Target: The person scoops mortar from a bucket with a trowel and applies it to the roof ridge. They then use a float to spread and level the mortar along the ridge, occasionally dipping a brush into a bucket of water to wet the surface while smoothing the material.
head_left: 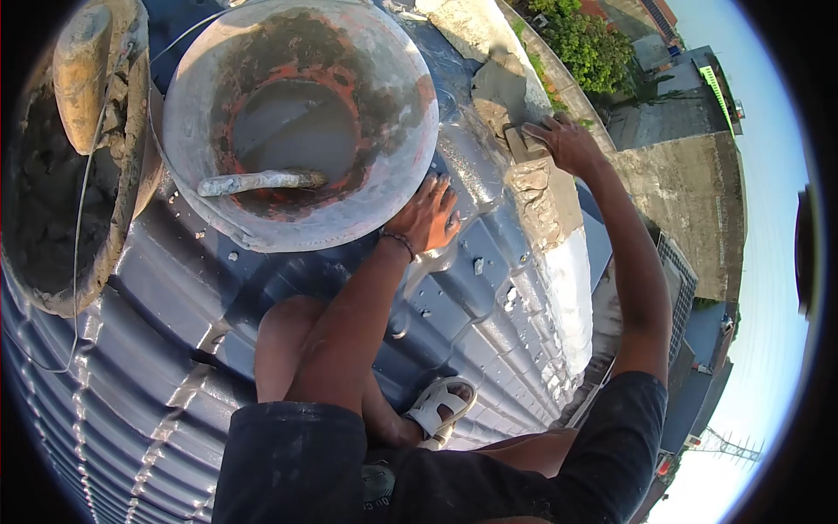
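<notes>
My left hand (428, 214) lies on the dark glazed roof tiles beside a large bucket (393, 79), close against its wall, fingers spread and holding nothing. Grey water pools in the bucket, and a brush (262, 182) with a pale, crusted handle leans inside it. My right hand (566, 142) reaches out to the wall ledge, its fingers closed over a small, flat, tan block (524, 144), whose exact kind I cannot make out. Under the block, wet grey-brown mortar (537, 205) coats the ledge. Part of the block is hidden by my fingers.
At the left stands a second container (131, 148) of dark mortar, with a rounded wooden handle (78, 79) across its rim. Bits of mortar dot the sloping tiles (297, 271). My sandalled foot (441, 406) rests on them. Beyond the white ledge (567, 297) the roof drops off.
</notes>
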The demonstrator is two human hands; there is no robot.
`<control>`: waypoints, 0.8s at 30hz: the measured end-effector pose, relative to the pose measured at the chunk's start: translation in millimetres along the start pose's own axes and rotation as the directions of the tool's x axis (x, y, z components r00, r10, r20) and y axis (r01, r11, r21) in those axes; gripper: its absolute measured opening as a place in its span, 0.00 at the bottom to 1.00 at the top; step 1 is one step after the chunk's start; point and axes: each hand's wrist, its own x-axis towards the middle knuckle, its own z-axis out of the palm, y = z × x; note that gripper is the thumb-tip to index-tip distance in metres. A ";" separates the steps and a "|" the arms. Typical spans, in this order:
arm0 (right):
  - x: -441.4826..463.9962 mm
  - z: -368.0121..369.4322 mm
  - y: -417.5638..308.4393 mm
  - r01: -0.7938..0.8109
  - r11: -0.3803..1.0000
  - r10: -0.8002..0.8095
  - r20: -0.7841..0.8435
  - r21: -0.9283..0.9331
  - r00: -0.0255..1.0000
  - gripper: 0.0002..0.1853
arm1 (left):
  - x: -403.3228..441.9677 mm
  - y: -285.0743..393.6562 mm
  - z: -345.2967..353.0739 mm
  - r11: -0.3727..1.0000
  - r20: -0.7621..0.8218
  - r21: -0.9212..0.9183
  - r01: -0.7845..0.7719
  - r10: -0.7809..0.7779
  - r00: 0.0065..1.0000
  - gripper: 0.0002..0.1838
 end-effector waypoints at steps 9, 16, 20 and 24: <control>13.6 10.5 -34.2 -0.242 0.942 0.299 -0.251 0.234 0.921 0.33 | 0.5 3.4 0.6 1.000 -0.046 -0.023 -0.010 0.008 0.999 0.18; -2.2 57.5 -36.8 -0.204 0.977 0.211 -0.285 0.056 0.935 0.40 | 1.6 2.5 -3.2 1.000 -0.006 -0.029 -0.005 0.005 1.000 0.19; -25.6 44.6 -30.7 -0.426 0.904 0.414 -0.299 0.025 0.860 0.36 | 1.4 3.9 -1.7 0.999 -0.032 -0.037 -0.013 0.012 0.999 0.19; -29.2 41.4 -42.3 -0.368 0.926 0.360 -0.489 0.084 0.794 0.35 | 2.9 4.2 -4.3 1.000 -0.018 -0.027 -0.007 0.006 1.000 0.19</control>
